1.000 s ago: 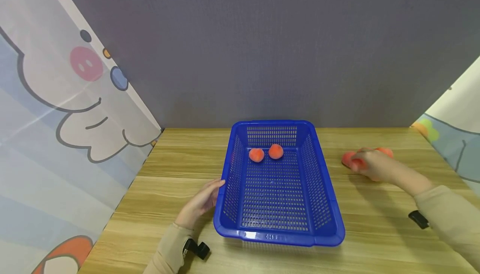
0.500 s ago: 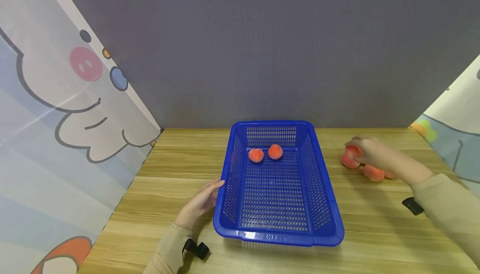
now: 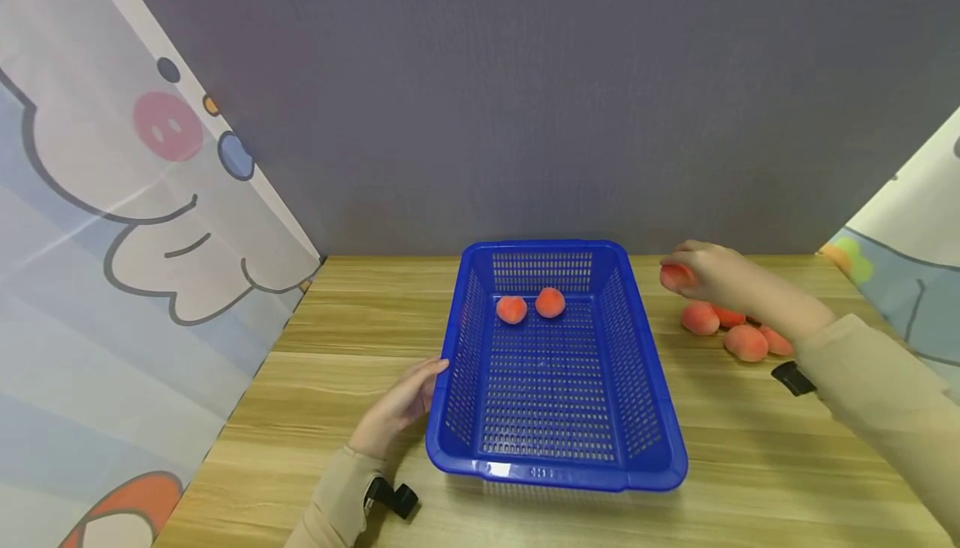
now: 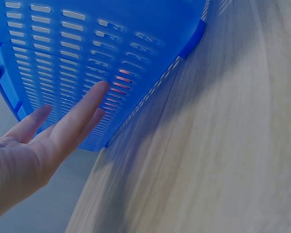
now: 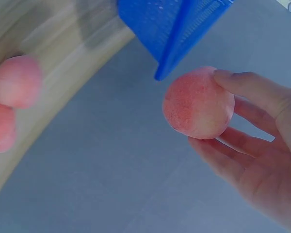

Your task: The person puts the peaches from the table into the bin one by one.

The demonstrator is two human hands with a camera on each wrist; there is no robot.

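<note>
A blue perforated basket [image 3: 551, 480] stands mid-table with two peaches [image 3: 512, 310] [image 3: 550, 303] near its far end. My left hand [image 3: 400, 408] is at the basket's left side, thumb on the rim; in the left wrist view the fingers of the hand [image 4: 53, 133] lie fairly straight along the outer wall [image 4: 82, 29]. Right of the basket, my right hand [image 3: 716, 277] holds a peach [image 3: 677, 276] above the table. The right wrist view shows this peach [image 5: 199, 103] pinched between thumb and fingers of the hand [image 5: 262, 141].
Several other peaches [image 3: 746, 343] lie together on the wooden table [image 3: 337, 323], to the right of the basket and below the right forearm. A grey panel [image 3: 480, 115] rises behind the table. Cartoon-printed cloth [image 3: 82, 223] hangs at the left, and more at the right.
My right hand has lifted a peach off the group and carried it up and leftward, uncovering the peaches beneath. The left hand and the basket have stayed in place.
</note>
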